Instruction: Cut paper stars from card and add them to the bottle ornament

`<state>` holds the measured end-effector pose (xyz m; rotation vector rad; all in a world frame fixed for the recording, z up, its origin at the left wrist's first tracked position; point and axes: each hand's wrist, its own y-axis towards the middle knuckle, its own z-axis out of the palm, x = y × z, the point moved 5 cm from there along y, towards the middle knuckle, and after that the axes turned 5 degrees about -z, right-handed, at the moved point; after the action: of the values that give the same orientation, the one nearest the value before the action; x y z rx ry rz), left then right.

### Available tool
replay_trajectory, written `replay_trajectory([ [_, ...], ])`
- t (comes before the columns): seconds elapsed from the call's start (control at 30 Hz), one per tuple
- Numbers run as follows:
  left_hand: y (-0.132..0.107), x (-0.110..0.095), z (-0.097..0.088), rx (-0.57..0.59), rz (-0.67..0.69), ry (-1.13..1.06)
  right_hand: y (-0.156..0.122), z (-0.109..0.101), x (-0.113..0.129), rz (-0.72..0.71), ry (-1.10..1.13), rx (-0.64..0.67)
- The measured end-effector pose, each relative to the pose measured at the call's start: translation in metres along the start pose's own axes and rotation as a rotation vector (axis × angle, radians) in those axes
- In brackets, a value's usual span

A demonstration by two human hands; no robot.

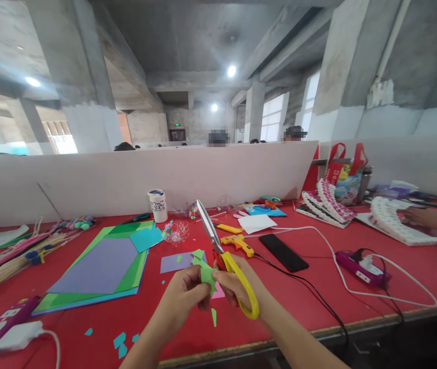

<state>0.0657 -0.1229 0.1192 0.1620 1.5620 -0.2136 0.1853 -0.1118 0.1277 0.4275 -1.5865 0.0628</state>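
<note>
Between my two hands is a small piece of green paper [207, 277]. My left hand [186, 292] pinches its left side between thumb and fingers. The yellow-handled scissors [246, 287] hang on my right hand [237, 279], blades closed and pointing up and away. My right thumb and fingertips also touch the paper's right edge. Beneath the hands lie a purple paper piece [172, 262], a bit of pink paper [219, 291] and a narrow green scrap [214, 317].
Coloured paper sheets [99, 266] are stacked at left. A yellow glue gun [239, 244], a black phone [283, 252] and a purple power strip [362, 269] with cables lie to the right. A white cup [158, 206] stands by the partition [133, 177]. Another person's hand [418, 216] is at far right.
</note>
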Motion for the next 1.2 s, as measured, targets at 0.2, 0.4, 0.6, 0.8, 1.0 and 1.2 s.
replay_trajectory([
  [0.2,0.021,0.019,-0.011,0.029,-0.042,0.032,0.016,0.001,-0.02,0.009,-0.045,0.084],
  [0.4,0.055,0.03,-0.026,0.019,-0.099,-0.003,0.04,-0.006,-0.048,0.057,-0.099,0.14],
  [0.6,0.083,0.028,-0.029,0.043,-0.115,-0.048,0.062,-0.019,-0.057,0.044,-0.038,0.051],
  [0.8,0.104,0.023,-0.026,0.055,-0.09,-0.075,0.083,-0.035,-0.068,0.027,0.059,-0.005],
  [1.0,0.12,0.023,-0.028,0.061,-0.109,-0.062,0.093,-0.045,-0.073,0.019,0.049,0.02],
  [1.2,0.136,0.007,-0.055,0.0,-0.063,-0.043,0.087,-0.065,-0.083,0.005,-0.021,0.058],
])
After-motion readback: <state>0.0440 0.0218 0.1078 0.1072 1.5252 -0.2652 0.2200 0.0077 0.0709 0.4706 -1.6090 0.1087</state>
